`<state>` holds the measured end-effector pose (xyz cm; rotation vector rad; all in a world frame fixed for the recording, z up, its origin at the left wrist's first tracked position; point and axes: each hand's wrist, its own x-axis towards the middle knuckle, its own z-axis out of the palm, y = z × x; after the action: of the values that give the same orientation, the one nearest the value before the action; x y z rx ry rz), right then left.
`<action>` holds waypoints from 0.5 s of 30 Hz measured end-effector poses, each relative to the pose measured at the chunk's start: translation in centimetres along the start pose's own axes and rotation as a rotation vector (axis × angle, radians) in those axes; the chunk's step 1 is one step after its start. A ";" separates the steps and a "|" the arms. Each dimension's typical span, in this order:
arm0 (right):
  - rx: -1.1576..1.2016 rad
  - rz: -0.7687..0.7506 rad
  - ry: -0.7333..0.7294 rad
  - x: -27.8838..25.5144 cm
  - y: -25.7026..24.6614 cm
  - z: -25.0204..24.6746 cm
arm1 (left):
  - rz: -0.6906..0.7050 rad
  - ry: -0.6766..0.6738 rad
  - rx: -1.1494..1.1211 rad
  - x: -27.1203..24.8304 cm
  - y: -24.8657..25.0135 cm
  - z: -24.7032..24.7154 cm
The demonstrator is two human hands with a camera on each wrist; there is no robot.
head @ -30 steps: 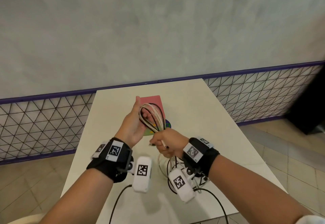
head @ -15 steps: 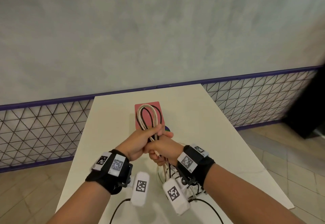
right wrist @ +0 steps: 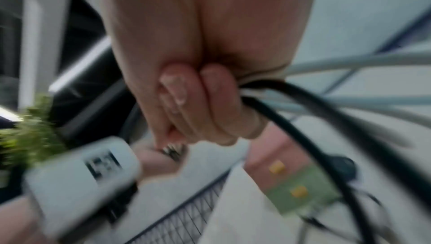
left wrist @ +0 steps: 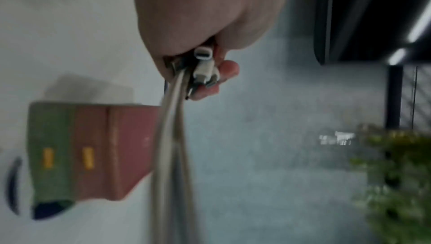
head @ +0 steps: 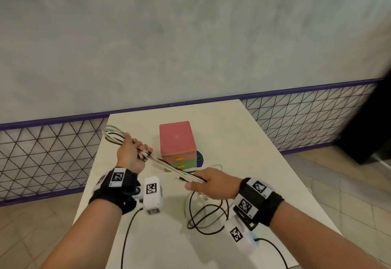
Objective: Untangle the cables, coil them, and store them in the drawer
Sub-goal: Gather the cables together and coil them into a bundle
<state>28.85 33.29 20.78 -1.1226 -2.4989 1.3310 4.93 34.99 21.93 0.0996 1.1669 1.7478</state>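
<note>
Coiling step: my left hand (head: pixel 130 156) grips the looped cables (head: pixel 169 168), right hand (head: pixel 208 183) clenches their strands taut above the bench (head: pixel 243 142); next wrap slack, then open drawer (head: pixel 179 159).

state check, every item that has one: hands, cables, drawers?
left hand: grips the cable bundle, loops sticking out behind it
right hand: grips the bundle's other end
cable bundle: stretched between both hands, above the table
loose cables: still tangled on the table
drawer unit: both drawers shut
</note>
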 end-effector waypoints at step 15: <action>-0.490 -0.416 0.321 2.3 -6.8 -9.2 | -0.566 -0.874 0.548 -8.6 -3.4 0.3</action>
<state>27.04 38.62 30.96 -0.7307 -2.6627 0.4095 11.69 28.84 23.16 0.7124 0.8460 0.7020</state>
